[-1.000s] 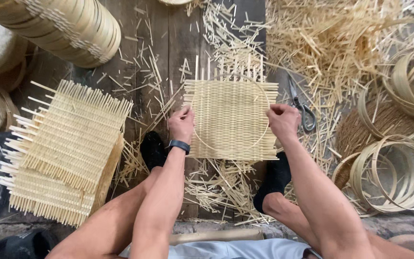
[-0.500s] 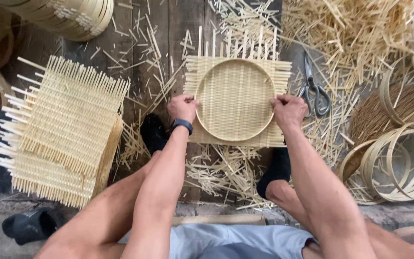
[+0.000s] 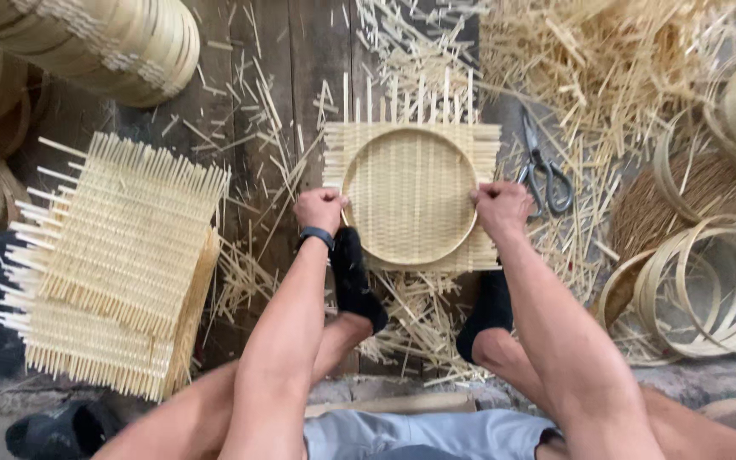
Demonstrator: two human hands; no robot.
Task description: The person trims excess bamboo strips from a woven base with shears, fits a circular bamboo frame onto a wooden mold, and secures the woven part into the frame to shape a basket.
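Head view: left hand [image 3: 319, 209] and right hand [image 3: 501, 208] each fisted, grip pinching opposite rims of round bamboo hoop [image 3: 410, 196] pressed into woven mat [image 3: 487, 140] on plank floor [image 3: 300, 68]. Scissors [image 3: 543, 170] just right, stacked mats [image 3: 121, 264] left.

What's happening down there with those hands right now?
Left hand, right hand: each grip fisted on hoop rim. Hoop pressed into woven mat. Scissors lie apart.

No packages, labels or signs showed anywhere around the woven mat [image 3: 411, 196]. The only thing close to a screen was the dark band of a wristwatch [image 3: 316, 235], just left of that mat, and its face was turned out of sight.
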